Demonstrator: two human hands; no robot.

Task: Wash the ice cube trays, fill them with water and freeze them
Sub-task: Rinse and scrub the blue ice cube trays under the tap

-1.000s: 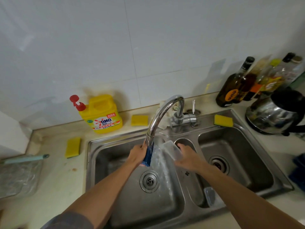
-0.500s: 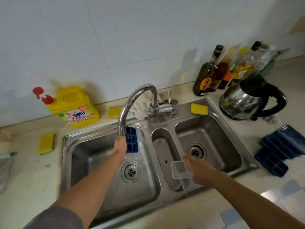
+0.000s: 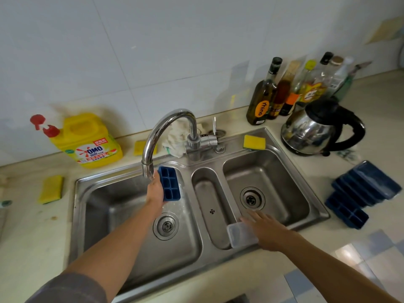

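My left hand [image 3: 155, 191] grips a small blue ice cube tray [image 3: 169, 183] over the left sink basin [image 3: 113, 206], just under the faucet spout [image 3: 147, 169], cells facing me. A clear plastic lid [image 3: 240, 235] lies at the near end of the narrow middle basin [image 3: 209, 206]. My right hand [image 3: 265, 228] hovers beside the lid with fingers spread and holds nothing. Several more blue ice cube trays [image 3: 360, 193] are stacked on the counter to the right of the sink.
A yellow detergent jug [image 3: 87, 143] stands at the back left. Yellow sponges [image 3: 254, 142] lie around the sink rim. A steel kettle [image 3: 314, 130] and several bottles [image 3: 284, 92] stand at the back right. A white cloth [image 3: 177, 138] is bunched behind the faucet.
My right hand carried the clear lid from under the faucet to the middle basin and let it go. My left hand stayed under the spout with the blue tray.
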